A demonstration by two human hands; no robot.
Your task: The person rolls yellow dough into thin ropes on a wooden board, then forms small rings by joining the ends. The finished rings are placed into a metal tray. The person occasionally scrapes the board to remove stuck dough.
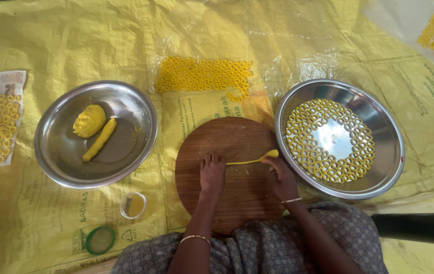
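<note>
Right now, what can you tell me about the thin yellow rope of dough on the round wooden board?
The thin yellow dough rope lies nearly level across the round wooden board, soft and smooth-looking. Its right end swells into a thicker lump reaching the rim of the steel bowl of dough rings. The left hand presses flat on its left end; the right hand touches near the thick end.

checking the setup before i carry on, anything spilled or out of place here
Nothing stands out. Both hands, left hand and right hand, roll a thin dough strand on the round wooden board; dough rings lie neatly in the right steel bowl.
</note>
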